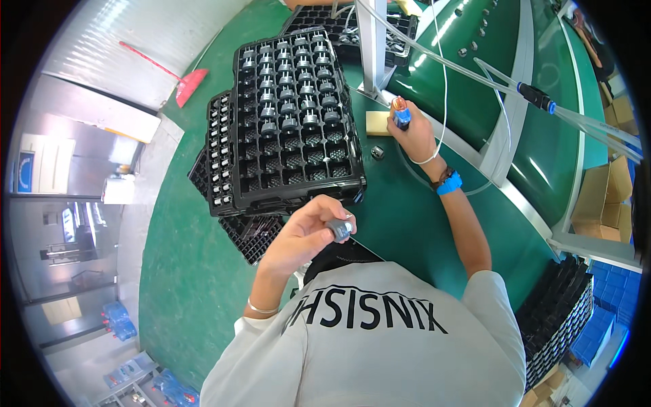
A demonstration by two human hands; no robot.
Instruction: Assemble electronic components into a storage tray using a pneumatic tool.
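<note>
My left hand (302, 237) is closed on a small grey plug-like part (341, 230), held between thumb and fingers just off the near edge of the black tray. My right hand (415, 139) is wrapped round a small blue and black hand tool (401, 115) with an orange end; its exact kind cannot be made out. Beside that hand lies a pale yellow block (378, 123). A small metallic part (378, 152) sits on the green table (413, 214) between both hands. The large black tray (308, 193) carries rows of grey pronged plugs (288, 88), with unfilled pockets in its nearer rows.
More black trays (247, 237) lie under the large one. A metal post (373, 47) and a rail stand beyond my right hand, with clear hoses (468, 74) crossing above. Stacked black trays (556, 319) and a cardboard box (607, 200) are at right; a red dustpan (191, 87) is at left.
</note>
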